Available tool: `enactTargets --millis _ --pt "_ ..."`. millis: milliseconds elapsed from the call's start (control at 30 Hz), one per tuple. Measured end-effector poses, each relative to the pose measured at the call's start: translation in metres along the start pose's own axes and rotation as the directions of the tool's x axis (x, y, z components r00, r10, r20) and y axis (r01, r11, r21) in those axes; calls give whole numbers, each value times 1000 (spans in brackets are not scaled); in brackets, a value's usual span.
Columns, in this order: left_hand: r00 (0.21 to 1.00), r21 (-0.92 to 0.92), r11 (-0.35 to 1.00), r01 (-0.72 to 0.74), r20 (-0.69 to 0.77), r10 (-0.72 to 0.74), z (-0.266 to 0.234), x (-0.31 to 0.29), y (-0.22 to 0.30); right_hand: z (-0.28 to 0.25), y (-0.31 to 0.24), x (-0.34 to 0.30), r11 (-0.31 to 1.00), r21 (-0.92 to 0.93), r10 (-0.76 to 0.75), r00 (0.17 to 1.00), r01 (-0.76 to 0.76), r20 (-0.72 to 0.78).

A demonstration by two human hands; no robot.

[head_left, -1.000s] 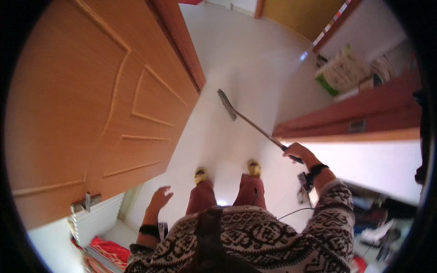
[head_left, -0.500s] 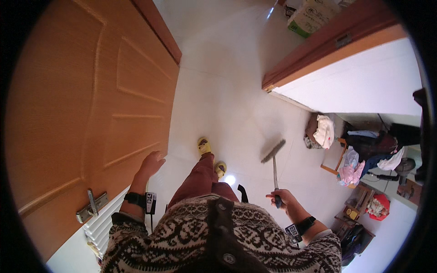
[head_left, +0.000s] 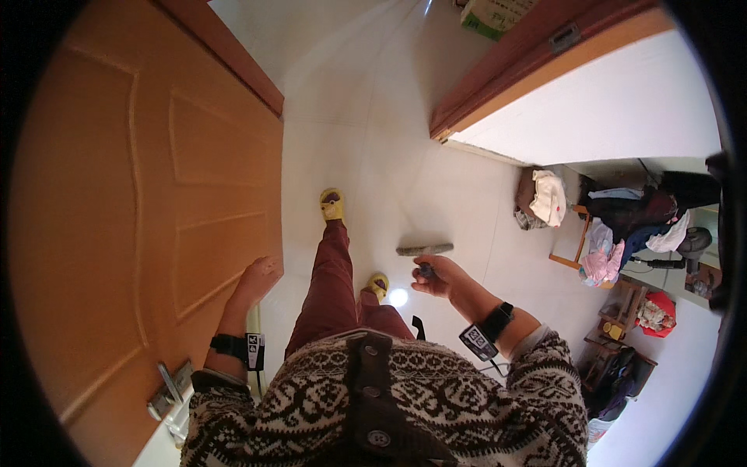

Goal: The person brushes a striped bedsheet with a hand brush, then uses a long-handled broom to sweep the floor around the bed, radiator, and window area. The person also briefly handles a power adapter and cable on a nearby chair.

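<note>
My right hand (head_left: 437, 276) is wrapped round the dark grip of a broom (head_left: 427, 270). The broom stands nearly upright, so its pole is mostly hidden under the hand. Its narrow grey head (head_left: 412, 251) rests on the floor just beyond my fingers. My left hand (head_left: 257, 282) hangs free beside the brown door (head_left: 85, 233), fingers loosely stretched and holding nothing. I cannot tell whether it touches the door.
A wooden door frame (head_left: 545, 70) and white wall rise at the right, with a box (head_left: 494, 15) beyond. Clothes (head_left: 634, 218) lie over a wooden rack at the right, near a bundle (head_left: 545, 198) on the floor. A door handle (head_left: 170, 385) juts out at lower left.
My right hand has moved left and forward with the broom, whose head has swung left and turned crosswise. My left foot has stepped forward. The door and frame have shifted left in view.
</note>
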State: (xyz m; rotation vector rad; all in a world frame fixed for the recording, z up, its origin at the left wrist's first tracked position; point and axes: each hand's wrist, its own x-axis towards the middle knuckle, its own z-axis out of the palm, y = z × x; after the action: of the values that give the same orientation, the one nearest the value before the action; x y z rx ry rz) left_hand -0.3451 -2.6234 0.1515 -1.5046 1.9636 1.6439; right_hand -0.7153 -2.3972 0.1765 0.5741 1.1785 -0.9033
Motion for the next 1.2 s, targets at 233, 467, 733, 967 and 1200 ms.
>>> enactTargets --millis 233,467,733,967,1200 --pt "987 -7 989 -151 -63 150 -82 109 54 183 -132 43 966 -253 -9 986 51 165" --pt "994 -25 996 -80 -72 78 -182 201 159 347 -301 99 862 -498 -5 985 90 171" --pt "990 83 995 -47 -132 57 -218 243 185 367 -437 177 687 -514 -228 824 514 518" --pt "979 12 997 -81 -188 82 -233 285 259 291 -537 109 905 -339 -194 957 259 215" --pt "987 -24 996 -90 -134 86 -248 341 330 227 -528 8 867 -429 -302 952 256 -42"
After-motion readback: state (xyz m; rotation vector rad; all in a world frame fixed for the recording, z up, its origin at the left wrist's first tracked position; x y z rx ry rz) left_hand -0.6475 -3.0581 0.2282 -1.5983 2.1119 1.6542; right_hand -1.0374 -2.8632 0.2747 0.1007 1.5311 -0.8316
